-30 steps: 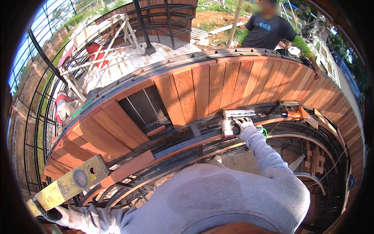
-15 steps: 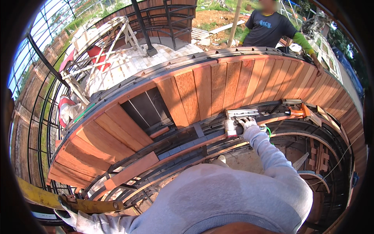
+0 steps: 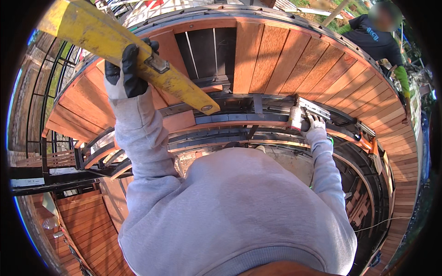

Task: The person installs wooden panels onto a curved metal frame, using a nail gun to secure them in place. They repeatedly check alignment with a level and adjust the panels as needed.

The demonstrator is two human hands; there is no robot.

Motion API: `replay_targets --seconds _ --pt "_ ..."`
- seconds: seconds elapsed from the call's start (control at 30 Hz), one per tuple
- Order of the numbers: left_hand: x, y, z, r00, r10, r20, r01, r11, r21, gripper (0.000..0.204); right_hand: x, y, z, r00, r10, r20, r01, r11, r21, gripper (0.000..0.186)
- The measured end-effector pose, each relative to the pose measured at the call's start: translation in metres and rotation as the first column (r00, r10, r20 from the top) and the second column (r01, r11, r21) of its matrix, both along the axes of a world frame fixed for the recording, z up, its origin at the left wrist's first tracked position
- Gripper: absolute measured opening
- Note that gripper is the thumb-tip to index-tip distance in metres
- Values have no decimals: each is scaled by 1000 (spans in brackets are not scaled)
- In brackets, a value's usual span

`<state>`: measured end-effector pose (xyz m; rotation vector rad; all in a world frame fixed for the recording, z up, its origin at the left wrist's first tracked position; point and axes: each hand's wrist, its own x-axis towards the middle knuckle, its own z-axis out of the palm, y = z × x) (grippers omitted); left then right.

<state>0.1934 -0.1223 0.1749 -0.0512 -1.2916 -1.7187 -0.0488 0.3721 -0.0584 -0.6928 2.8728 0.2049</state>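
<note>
My left hand (image 3: 130, 69), in a black-and-grey glove, is closed round a long yellow spirit level (image 3: 182, 87). It holds the level raised and slanting over the curved wooden wall at the left, its lower end above the black metal ledge. At the right, my gloved right hand (image 3: 315, 123) is on a silver nail gun (image 3: 296, 117) that rests on the ledge; its fingers appear wrapped round the handle, partly hidden. A bit of green hose shows beside that wrist. Reddish-brown wooden boards (image 3: 269, 60) line the wall, with a dark gap (image 3: 202, 50) between them.
An orange-handled tool (image 3: 374, 148) lies on the ledge farther right. A loose short board (image 3: 179, 121) sits on the ledge near the level. At the upper right a person (image 3: 375, 39) in a dark shirt has one arm over the wall. Black framing (image 3: 55, 179) stands at left.
My left hand has swung the spirit level up from the lower left to over the wall. The view has shifted; my right hand stays at the nail gun.
</note>
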Motion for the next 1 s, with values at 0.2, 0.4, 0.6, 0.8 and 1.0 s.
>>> replay_targets --seconds 0.2,0.4,0.6,0.8,1.0 --pt "-84 21 -21 996 -2 92 19 983 -185 32 -5 -1 -2 998 46 -45 -48 998 -37 89" --pt "-135 16 -49 974 -208 88 220 964 -147 34 -6 -2 0 998 46 -35 -47 999 -24 90" --pt "-141 32 -46 963 -209 173 234 961 -146 37 -3 -13 12 994 -73 84 65 993 96 93" --pt "-159 23 -61 969 -189 161 218 958 -185 40 -4 -7 6 1000 -4 13 4 1000 -5 95" --pt "-171 28 -73 967 -71 247 118 976 -182 38 -4 -4 6 1000 -17 19 17 1000 12 97"
